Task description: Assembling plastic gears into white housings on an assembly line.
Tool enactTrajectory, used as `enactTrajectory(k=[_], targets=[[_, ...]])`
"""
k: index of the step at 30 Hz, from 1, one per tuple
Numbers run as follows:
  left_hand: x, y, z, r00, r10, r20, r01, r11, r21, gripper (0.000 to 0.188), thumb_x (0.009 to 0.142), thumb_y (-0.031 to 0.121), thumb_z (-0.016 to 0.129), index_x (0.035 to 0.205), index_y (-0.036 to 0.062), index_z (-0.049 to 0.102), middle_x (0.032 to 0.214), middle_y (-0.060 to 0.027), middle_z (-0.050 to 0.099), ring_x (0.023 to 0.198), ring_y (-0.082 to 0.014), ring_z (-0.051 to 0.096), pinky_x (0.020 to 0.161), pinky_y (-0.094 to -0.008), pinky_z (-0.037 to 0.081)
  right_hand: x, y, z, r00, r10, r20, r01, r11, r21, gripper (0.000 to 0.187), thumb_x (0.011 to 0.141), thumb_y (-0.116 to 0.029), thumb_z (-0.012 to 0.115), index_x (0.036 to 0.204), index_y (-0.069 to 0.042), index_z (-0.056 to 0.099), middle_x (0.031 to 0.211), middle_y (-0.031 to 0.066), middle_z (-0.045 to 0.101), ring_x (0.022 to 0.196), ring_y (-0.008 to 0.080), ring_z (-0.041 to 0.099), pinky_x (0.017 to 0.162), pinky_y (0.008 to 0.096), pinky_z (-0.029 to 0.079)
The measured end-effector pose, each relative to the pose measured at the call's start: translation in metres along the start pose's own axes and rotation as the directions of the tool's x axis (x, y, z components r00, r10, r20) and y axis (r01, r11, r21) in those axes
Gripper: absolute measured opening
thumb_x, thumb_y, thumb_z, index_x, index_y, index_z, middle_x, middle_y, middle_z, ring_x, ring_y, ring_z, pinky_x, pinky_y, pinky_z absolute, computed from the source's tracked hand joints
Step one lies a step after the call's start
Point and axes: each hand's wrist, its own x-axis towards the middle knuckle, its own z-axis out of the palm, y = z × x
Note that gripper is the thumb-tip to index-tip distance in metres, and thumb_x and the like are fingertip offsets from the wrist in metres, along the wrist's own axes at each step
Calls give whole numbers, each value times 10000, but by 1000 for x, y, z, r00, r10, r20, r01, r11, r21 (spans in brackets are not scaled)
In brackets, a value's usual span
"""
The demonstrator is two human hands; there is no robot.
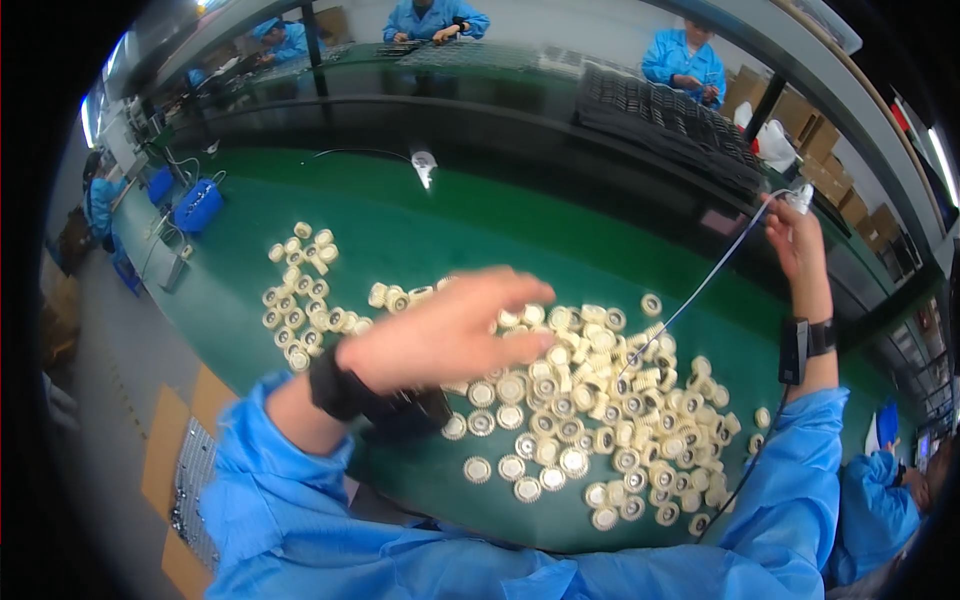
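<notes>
The left hand (450, 335) hovers palm-down, fingers spread, over the cream rings (590, 400). At two o'clock, the raised right hand (797, 245) pinches a thin wire (700, 290)

Heap of small cream toothed plastic rings (590, 400) flat on the green table, thin white cord (700, 290) above.

Cream ring-shaped parts (590, 400) on green table (420, 250): too many to count exactly, well over a hundred, in two clusters. One thin wire (700, 290). Two wrist bands (335, 385). Six other people (685, 60) in blue coats.
</notes>
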Motion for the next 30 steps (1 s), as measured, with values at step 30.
enactTrajectory(k=[30], targets=[[220,-306,-87,712,-264,-650,640,624,448,279,700,165,667,868,-55,631,903,-271,643,909,-412,623,812,-440,512,-64,56,55,654,453,606,562,246,-790,263,765,-30,609,1027,-62,618,970,126,628,910,282,619,795,366,505]])
